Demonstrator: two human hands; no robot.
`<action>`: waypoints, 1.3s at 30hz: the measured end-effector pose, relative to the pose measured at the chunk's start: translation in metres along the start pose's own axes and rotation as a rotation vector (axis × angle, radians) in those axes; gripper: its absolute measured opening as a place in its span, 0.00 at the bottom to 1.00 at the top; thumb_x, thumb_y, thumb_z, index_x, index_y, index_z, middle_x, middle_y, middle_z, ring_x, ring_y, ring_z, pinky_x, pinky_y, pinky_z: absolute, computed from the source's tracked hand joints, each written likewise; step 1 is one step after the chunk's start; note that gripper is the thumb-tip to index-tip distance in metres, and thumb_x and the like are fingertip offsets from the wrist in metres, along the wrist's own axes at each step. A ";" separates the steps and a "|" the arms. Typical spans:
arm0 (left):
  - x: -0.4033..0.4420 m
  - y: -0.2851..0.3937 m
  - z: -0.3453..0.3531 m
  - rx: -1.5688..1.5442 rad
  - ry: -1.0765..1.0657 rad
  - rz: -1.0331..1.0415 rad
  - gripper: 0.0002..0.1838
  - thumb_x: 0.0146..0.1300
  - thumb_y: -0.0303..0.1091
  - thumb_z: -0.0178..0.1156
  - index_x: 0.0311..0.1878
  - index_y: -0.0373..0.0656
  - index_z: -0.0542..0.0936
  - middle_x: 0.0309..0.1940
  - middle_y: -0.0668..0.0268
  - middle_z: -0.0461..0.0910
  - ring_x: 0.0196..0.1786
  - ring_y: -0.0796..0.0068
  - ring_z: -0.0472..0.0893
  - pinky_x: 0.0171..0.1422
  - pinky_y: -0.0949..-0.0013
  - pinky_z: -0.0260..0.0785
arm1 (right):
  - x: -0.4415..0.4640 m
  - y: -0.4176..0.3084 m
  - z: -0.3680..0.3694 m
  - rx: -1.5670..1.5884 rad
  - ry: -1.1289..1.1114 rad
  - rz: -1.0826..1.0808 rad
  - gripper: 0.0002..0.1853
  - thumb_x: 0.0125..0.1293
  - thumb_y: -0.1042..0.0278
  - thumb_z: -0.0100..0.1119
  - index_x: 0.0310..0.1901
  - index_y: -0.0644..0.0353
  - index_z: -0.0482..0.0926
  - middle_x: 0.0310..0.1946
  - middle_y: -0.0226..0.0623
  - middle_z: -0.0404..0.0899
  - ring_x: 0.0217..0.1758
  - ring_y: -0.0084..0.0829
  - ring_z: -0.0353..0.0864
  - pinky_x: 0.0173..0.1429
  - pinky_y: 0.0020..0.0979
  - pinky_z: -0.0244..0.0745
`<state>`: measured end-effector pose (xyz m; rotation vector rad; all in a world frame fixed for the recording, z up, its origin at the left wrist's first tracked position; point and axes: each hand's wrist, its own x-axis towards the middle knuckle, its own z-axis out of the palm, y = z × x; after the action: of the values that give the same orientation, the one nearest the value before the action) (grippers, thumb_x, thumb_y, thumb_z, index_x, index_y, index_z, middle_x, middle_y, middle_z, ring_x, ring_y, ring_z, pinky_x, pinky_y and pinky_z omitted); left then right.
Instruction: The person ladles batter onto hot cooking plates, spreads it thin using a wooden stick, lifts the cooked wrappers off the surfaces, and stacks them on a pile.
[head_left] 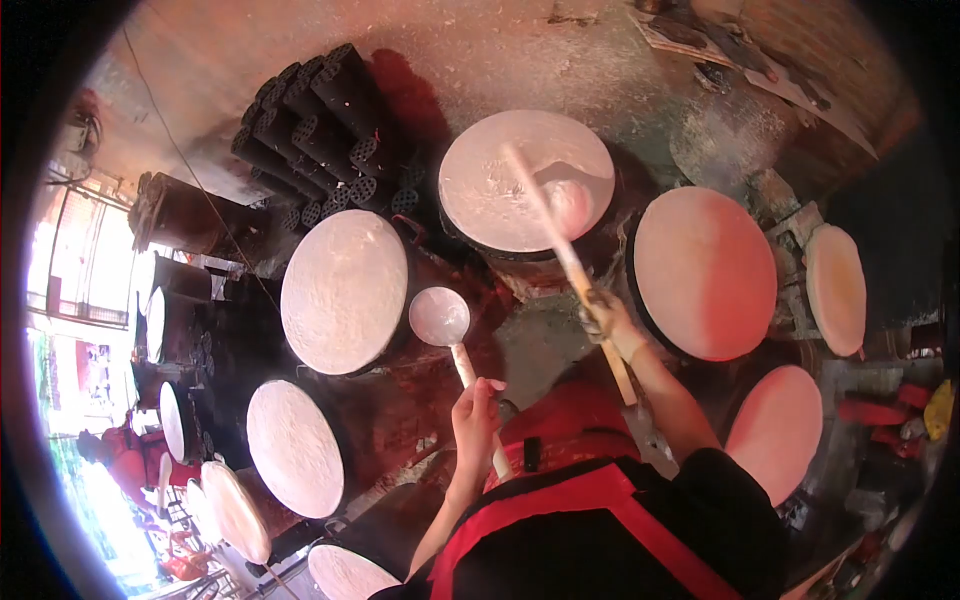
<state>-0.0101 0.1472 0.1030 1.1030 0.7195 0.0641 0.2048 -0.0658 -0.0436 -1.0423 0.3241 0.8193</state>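
My left hand point(476, 425) is closed around the pale handle of a ladle point(440, 315), its round bowl raised in front of me between the griddles. My right hand point(613, 326), dusted with pale residue, grips a long wooden stick point(571, 270). The stick's blurred far end reaches over the far round griddle point(480, 185), which is coated with a whitish layer. Beside the stick on that griddle is a smooth, pinkish rounded lump point(568, 208), with a greyer patch next to it. I cannot tell whether the stick touches the surface.
More round, pale-topped griddles surround me, such as the left one point(345, 292) and the right one point(705, 272), partly in red light. Stacked black perforated coal cylinders point(320, 130) stand at the back left. A board point(760, 80) lies at the back right.
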 end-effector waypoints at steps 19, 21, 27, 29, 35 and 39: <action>0.029 0.024 0.022 -0.075 -0.028 -0.086 0.14 0.77 0.42 0.50 0.50 0.40 0.72 0.29 0.71 0.67 0.28 0.83 0.66 0.26 0.79 0.59 | 0.092 0.010 0.028 -0.463 0.378 -0.642 0.25 0.74 0.64 0.54 0.69 0.60 0.69 0.63 0.42 0.76 0.52 0.28 0.81 0.58 0.29 0.74; 0.029 0.030 0.019 -0.111 -0.049 -0.126 0.12 0.76 0.41 0.50 0.50 0.41 0.72 0.30 0.71 0.68 0.28 0.83 0.66 0.25 0.80 0.59 | 0.074 -0.007 0.059 -0.329 0.196 -0.411 0.22 0.72 0.62 0.57 0.66 0.52 0.74 0.33 0.27 0.73 0.18 0.18 0.66 0.22 0.25 0.62; 0.028 0.029 -0.001 -0.212 -0.110 -0.243 0.08 0.74 0.34 0.53 0.51 0.42 0.71 0.31 0.70 0.69 0.26 0.84 0.66 0.23 0.82 0.56 | 0.019 -0.019 0.050 -0.103 0.467 -0.574 0.21 0.72 0.62 0.59 0.66 0.47 0.75 0.21 0.16 0.66 0.17 0.12 0.59 0.18 0.20 0.54; 0.028 0.032 -0.002 -0.132 -0.081 -0.274 0.08 0.73 0.33 0.52 0.51 0.42 0.71 0.31 0.71 0.69 0.25 0.84 0.65 0.22 0.82 0.56 | 0.033 0.005 0.057 -0.189 0.423 -0.587 0.20 0.73 0.62 0.57 0.65 0.45 0.76 0.28 0.20 0.73 0.17 0.13 0.61 0.19 0.21 0.56; 0.031 0.032 -0.005 -0.082 -0.196 -0.310 0.10 0.73 0.34 0.54 0.51 0.41 0.71 0.30 0.71 0.69 0.26 0.84 0.67 0.23 0.81 0.57 | 0.073 -0.055 0.042 -0.376 0.411 -0.573 0.21 0.73 0.62 0.56 0.66 0.42 0.75 0.19 0.18 0.66 0.15 0.15 0.59 0.18 0.23 0.55; 0.055 0.033 0.002 -0.051 -0.211 -0.238 0.08 0.73 0.37 0.54 0.40 0.45 0.68 0.27 0.73 0.66 0.22 0.85 0.64 0.21 0.79 0.54 | 0.039 -0.054 0.028 -0.360 0.269 -0.398 0.22 0.72 0.69 0.57 0.67 0.51 0.74 0.32 0.21 0.74 0.28 0.12 0.66 0.29 0.18 0.62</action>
<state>0.0437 0.1830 0.1035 0.9523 0.6502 -0.2323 0.2663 -0.0375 -0.0187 -1.5026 0.1869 0.3819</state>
